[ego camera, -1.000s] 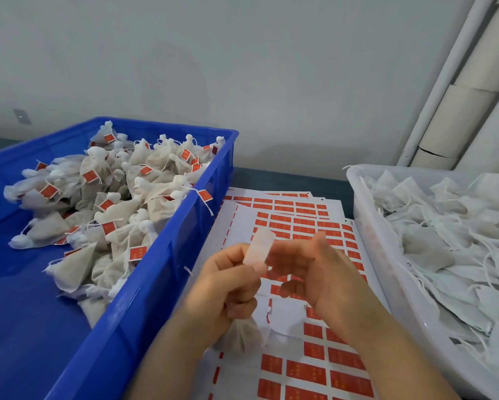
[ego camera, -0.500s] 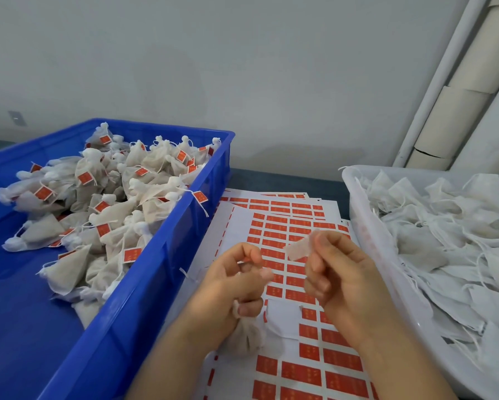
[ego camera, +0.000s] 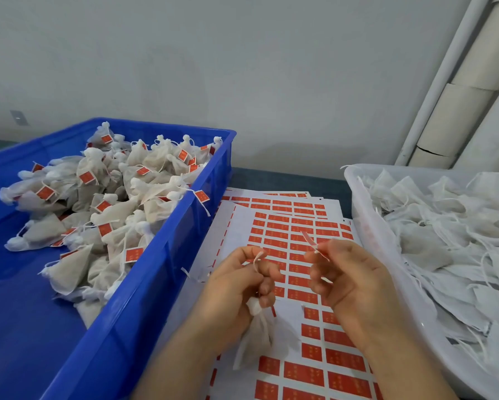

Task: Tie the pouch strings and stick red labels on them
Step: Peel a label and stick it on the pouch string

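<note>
pouch (ego camera: 257, 339) white, neck bunched in my left hand (ego camera: 236, 290) | right hand (ego camera: 349, 281) pinches label (ego camera: 308, 240) | hands now wider apart than earlier

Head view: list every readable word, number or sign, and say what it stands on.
Nothing can be read.
Sheet labels: faint gold marks, too blurred.
Pouch labels in the crate: too small.
Bin wall: faint reddish marks, blurred.
Label in the right hand: edge-on, no text shows.
</note>
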A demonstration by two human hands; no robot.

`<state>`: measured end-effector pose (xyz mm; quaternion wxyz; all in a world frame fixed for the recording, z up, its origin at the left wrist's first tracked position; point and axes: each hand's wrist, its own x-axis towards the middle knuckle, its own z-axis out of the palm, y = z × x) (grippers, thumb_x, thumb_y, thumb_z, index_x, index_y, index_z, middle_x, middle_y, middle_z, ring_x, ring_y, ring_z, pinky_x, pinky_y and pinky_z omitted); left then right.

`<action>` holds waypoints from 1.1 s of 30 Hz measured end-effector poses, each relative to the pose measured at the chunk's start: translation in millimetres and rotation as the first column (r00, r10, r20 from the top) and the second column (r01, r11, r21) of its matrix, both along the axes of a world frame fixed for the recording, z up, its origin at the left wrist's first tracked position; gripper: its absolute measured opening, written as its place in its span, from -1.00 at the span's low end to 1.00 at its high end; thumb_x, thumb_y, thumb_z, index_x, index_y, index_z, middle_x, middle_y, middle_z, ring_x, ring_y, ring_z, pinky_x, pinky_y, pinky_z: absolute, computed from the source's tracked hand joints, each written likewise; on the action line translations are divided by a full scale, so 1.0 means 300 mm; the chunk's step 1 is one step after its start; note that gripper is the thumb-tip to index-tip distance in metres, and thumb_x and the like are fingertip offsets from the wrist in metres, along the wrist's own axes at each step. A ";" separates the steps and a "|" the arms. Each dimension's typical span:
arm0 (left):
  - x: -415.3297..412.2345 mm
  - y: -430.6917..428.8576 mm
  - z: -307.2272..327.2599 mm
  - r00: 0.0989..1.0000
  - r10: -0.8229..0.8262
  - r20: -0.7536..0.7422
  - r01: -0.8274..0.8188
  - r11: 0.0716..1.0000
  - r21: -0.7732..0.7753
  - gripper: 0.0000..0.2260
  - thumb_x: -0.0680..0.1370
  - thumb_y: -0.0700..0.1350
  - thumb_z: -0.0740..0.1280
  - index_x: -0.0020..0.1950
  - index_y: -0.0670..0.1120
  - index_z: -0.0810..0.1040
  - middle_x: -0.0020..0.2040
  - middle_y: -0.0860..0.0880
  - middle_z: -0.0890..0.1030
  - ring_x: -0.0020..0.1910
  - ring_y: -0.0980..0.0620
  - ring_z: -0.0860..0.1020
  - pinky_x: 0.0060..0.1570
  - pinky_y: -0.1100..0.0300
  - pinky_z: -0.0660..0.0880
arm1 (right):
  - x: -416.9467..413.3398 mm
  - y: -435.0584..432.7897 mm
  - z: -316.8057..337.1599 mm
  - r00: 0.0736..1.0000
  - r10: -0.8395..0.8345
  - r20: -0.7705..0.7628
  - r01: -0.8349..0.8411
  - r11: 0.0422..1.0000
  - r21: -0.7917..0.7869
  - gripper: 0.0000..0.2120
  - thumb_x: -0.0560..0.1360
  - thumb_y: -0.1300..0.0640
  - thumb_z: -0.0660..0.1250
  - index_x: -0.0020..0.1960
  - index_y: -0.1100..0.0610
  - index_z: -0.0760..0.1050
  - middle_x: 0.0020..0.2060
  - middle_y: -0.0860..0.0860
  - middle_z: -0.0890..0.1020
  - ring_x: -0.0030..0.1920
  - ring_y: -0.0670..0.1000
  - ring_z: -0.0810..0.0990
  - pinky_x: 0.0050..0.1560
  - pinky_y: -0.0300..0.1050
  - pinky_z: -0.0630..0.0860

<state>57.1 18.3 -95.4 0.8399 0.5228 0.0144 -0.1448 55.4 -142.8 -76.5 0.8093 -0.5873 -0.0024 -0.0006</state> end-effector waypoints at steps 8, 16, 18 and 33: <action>-0.003 -0.013 0.001 0.997 0.056 0.048 -0.064 0.981 0.183 -0.92 0.55 -0.27 0.22 -0.10 -0.11 0.42 -0.15 -0.12 0.69 -0.47 0.06 0.55 -0.44 0.27 0.50 | 0.001 0.012 -0.014 0.999 0.047 0.009 -0.047 0.999 0.026 -0.75 0.21 0.10 0.40 -0.11 0.06 0.65 -0.24 0.13 0.68 -0.42 -0.01 0.59 -0.43 -0.21 0.55; -0.005 -0.016 -0.003 0.997 0.052 0.055 -0.063 0.975 0.215 -0.88 0.50 -0.33 0.28 -0.12 -0.18 0.61 -0.13 -0.09 0.69 -0.16 -0.07 0.68 -0.31 0.25 0.58 | -0.003 0.008 -0.024 0.996 0.092 0.007 -0.092 0.994 0.055 -0.89 0.28 0.14 0.35 -0.26 0.06 0.65 -0.26 0.11 0.68 -0.41 -0.01 0.59 -0.38 -0.21 0.56; -0.005 -0.020 0.002 0.996 0.073 0.045 -0.082 0.973 0.218 -0.88 0.46 -0.31 0.33 -0.08 -0.15 0.62 -0.13 -0.07 0.70 -0.17 -0.06 0.68 -0.32 0.25 0.58 | -0.001 0.006 -0.028 0.997 0.078 0.009 -0.078 0.997 0.017 -0.89 0.24 0.13 0.38 -0.26 0.05 0.65 -0.25 0.10 0.68 -0.39 -0.01 0.60 -0.36 -0.20 0.57; -0.007 -0.008 -0.015 0.936 0.218 0.277 -0.333 0.804 0.492 -0.87 0.39 -0.25 0.45 -0.30 -0.07 0.57 -0.27 0.14 0.67 -0.25 0.18 0.64 -0.41 0.44 0.48 | 0.023 0.013 -0.082 0.991 -0.130 0.023 0.130 0.923 -0.363 -0.78 0.25 -0.03 0.45 -0.13 -0.02 0.59 -0.24 -0.20 0.68 -0.18 -0.07 0.68 -0.19 -0.17 0.61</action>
